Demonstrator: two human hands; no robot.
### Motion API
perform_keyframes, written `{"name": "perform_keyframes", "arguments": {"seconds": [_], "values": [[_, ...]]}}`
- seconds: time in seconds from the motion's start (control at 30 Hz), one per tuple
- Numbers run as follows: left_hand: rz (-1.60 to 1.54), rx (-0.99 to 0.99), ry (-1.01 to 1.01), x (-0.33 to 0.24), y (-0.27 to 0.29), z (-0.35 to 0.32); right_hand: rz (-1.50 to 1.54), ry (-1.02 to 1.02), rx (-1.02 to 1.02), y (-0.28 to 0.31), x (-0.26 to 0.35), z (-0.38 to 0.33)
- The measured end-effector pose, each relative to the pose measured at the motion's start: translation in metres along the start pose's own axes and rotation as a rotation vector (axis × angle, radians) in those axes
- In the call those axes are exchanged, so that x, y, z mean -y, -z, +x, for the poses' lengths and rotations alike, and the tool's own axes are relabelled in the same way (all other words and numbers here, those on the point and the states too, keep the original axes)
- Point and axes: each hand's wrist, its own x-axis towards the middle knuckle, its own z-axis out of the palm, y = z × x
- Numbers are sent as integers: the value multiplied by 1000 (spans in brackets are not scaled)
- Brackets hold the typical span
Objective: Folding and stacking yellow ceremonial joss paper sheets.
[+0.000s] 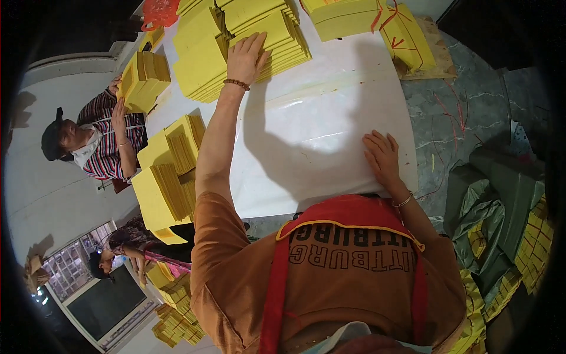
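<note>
My left hand (246, 56) reaches far across the white table (330, 135) and lies flat, fingers spread, on a fanned stack of yellow paper sheets (277, 35). A beaded bracelet circles that wrist. My right hand (383, 156) rests palm down on the bare white tabletop near its front right edge, holding nothing, with a thin bangle on the wrist.
More yellow stacks (168, 177) line the table's left side. Bundles tied with red string (407, 35) sit at the far right on a wooden board. A person in a striped shirt (103, 144) holds a yellow stack (143, 79) at left. Green sacks (495, 200) lie on the floor at right.
</note>
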Motion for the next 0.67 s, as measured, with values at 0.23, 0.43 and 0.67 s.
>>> {"name": "perform_keyframes", "arguments": {"seconds": [0.23,0.43,0.67], "values": [[160,24,-139,-2,9,13,-9,6,-14,-1,-2,-1],[182,84,-156,-9,11,11,-24,6,-23,-2,-2,0],[253,91,-203,-5,4,5,-27,12,-30,-5,-3,-2]]}}
